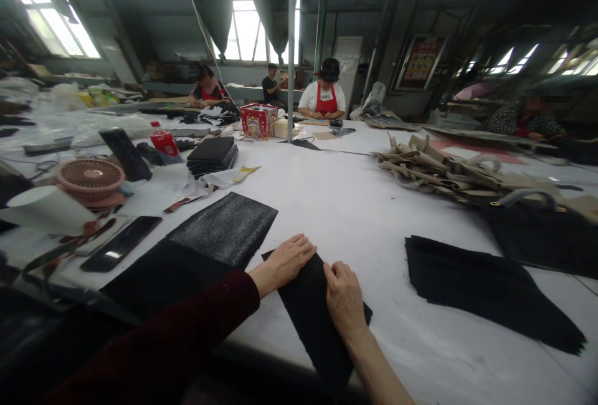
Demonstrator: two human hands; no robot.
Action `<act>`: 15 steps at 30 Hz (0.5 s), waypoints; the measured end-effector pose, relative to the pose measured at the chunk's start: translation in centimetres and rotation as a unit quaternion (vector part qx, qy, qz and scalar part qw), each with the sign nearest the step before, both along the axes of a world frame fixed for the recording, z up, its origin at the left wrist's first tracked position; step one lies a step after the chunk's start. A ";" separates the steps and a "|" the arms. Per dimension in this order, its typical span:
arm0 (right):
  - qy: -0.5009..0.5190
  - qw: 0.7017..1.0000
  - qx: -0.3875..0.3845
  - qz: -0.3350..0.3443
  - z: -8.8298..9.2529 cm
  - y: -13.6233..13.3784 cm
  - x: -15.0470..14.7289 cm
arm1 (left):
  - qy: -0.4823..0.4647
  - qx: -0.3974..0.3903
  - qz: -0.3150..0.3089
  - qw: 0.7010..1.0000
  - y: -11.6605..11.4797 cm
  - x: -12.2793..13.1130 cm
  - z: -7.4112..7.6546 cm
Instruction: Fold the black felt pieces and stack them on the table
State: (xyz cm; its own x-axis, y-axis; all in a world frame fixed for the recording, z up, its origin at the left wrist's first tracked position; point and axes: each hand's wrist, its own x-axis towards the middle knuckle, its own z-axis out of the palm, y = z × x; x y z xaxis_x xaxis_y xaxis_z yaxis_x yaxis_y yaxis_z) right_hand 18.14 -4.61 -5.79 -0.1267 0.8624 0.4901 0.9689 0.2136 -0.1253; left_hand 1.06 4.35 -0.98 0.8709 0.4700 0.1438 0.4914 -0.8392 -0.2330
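- My left hand (pixel 284 262) lies flat on the black fabric piece (pixel 311 330), fingers stretched and close together. It grips nothing; I think the flat palm keeps the cloth from sliding.
- My right hand (pixel 344 296) is also spread palm down on the same piece, just beside the left hand, and presses it to the white table (pixel 355 205).
- The fabric piece lies at the near table edge, directly in front of me, and its near end hangs a little over the edge.
- Left of it lie a dark sheet (pixel 163 274) and a grey glittering sheet (pixel 227 227), partly overlapping, within easy reach, it seems.
- A phone (pixel 122 243) rests further left, apart from the cloth.
- To the right, well apart, lies a pile of black cut pieces (pixel 486 290).
- Behind it is a heap of beige straps (pixel 448 171).
- At the far end, another person in a red apron (pixel 326 95) sits beside a pole (pixel 292 50).
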 end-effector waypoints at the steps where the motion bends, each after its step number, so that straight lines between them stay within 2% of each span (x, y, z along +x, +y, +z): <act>1: -0.001 1.000 -0.001 -0.001 0.0 -0.1 0.0 | -0.002 0.000 0.003 1.000 -0.1 0.1 -0.1; 7: -0.006 1.000 -0.007 -0.006 -0.1 -0.5 0.3 | -0.006 -0.005 0.011 1.000 -0.9 0.1 -0.7; 15: -0.008 1.000 -0.007 -0.008 0.0 -1.1 0.8 | -0.003 -0.026 0.000 1.000 -1.1 0.3 0.0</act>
State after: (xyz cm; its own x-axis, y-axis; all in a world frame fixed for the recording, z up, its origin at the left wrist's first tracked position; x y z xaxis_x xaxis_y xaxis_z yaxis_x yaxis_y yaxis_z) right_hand 18.96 -5.74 -5.74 -0.1204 0.8707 0.4768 0.9740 0.1965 -0.1128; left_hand 1.36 3.23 -0.96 0.8699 0.4774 0.1242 0.4930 -0.8496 -0.1873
